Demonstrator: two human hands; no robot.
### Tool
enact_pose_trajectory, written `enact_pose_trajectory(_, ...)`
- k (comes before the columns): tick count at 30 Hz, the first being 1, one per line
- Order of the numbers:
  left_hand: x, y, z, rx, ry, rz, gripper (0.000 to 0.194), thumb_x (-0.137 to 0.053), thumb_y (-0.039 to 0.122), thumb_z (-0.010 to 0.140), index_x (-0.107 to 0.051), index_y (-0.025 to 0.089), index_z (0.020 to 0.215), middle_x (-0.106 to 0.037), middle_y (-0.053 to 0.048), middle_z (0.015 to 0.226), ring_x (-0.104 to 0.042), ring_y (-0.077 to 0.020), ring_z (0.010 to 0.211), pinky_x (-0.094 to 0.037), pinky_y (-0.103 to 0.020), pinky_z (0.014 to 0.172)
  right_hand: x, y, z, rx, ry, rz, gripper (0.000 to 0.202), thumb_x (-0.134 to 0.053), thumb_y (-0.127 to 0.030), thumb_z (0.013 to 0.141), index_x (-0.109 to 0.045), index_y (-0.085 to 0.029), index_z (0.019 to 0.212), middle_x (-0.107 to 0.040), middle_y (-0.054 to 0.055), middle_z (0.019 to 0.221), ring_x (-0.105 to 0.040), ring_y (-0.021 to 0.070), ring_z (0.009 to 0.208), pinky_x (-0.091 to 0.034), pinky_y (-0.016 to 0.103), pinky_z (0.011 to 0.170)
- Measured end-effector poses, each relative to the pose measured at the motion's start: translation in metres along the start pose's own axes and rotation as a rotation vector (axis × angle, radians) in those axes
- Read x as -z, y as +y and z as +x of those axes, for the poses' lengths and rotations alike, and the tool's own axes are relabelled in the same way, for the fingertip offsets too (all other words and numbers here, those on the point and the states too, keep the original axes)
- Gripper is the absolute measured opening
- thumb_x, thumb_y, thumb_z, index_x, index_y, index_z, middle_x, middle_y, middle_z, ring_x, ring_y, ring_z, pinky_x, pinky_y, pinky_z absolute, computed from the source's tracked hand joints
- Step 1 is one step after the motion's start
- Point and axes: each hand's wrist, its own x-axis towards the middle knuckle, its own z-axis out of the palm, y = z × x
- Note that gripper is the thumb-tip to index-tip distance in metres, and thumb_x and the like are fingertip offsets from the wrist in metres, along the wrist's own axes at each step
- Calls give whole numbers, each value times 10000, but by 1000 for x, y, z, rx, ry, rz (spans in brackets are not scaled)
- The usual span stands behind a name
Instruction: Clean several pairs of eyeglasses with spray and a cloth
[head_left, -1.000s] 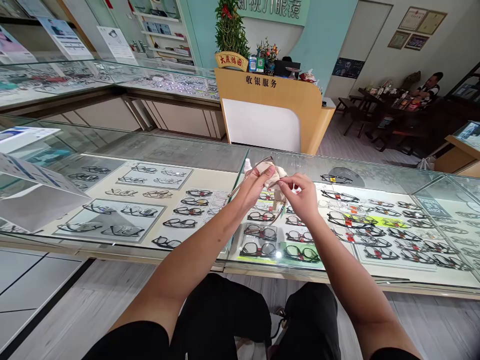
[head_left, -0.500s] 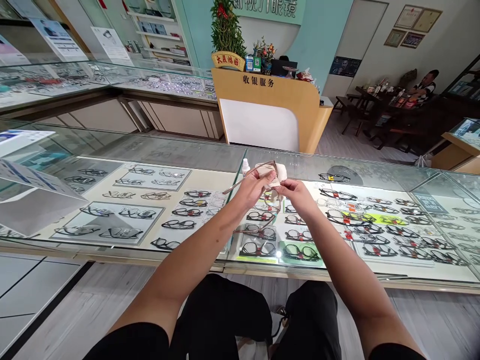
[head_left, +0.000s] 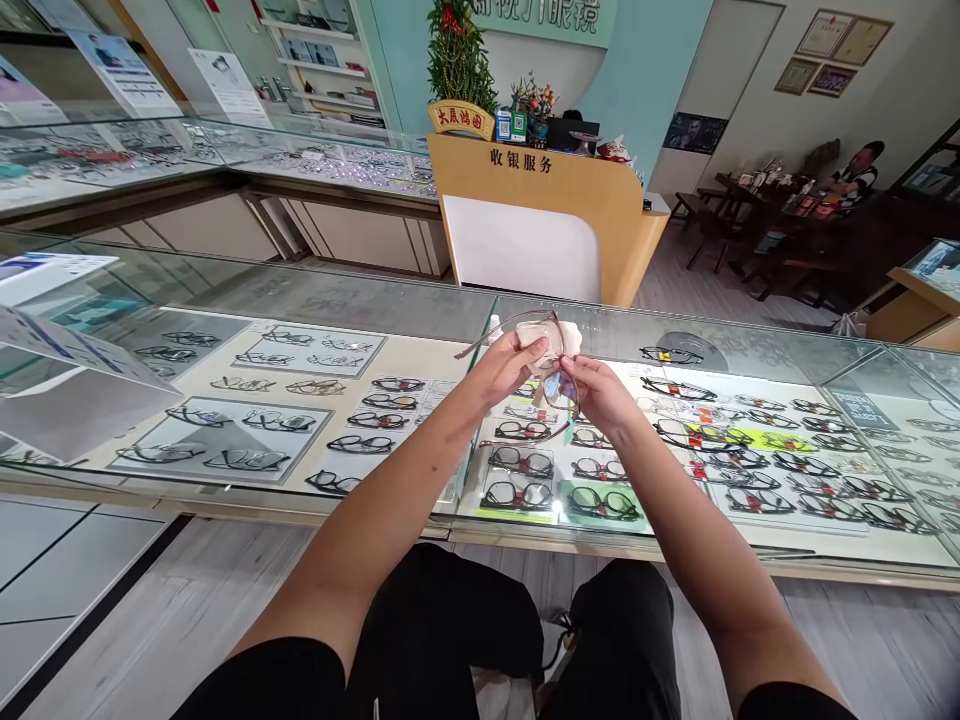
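Observation:
Above the glass counter, both my hands are closed around one pair of thin-framed eyeglasses and a pale cleaning cloth. My left hand pinches the cloth over the farther lens, which the cloth mostly covers. With its fingertips my right hand grips the frame near the bridge. The nearer lens shows below the fingers with a bluish reflection. The temples stick out to the left, unfolded. A small white bottle stands just behind my left hand, partly hidden.
Rows of eyeglasses lie inside the glass display counter under my arms. A folded white card stands at the left. Beyond the counter is a wooden cashier desk with a plant. A person sits at a table at the far right.
The eyeglasses have turned slightly and shifted right with both hands. More of the nearer lens now shows its bluish reflection. The cloth stays in my hands.

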Motion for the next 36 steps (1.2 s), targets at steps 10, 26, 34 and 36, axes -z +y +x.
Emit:
enact_pose_trajectory(10,-1,-17,4,-152,299,59,597,-970,690,701,-677,174,769,-651,13,698,-577,-96,620,-474,-241,604,-9,6,-2,-7,-61,12,528,-1002,-627,631,-819,-194,870,-603,-12,700,-414,129,679,-340,308,675)
enact_pose_trajectory(26,6,-11,4,-97,234,118,505,-1047,497,657,-742,149,860,-729,-13,798,-628,-121,700,-501,-263,691,-6,9,3,-50,-78,101,511,-988,-618,666,-754,-195,831,-390,-51,649,-307,120,631,-259,305,619)
enact_pose_trajectory(34,7,-10,10,-51,251,-27,592,-1013,631,667,-714,155,852,-727,-6,783,-666,-121,714,-548,-254,710,4,10,7,-47,-68,110,484,-1004,-599,656,-789,-203,834,-484,-36,645,-382,121,613,-328,291,612)
enact_pose_trajectory(36,10,-10,11,-51,286,-89,586,-1015,607,683,-728,164,936,-761,-20,848,-709,-146,791,-581,-276,775,10,6,7,-35,-72,115,468,-998,-588,669,-782,-215,851,-548,-20,678,-451,133,630,-365,292,618)
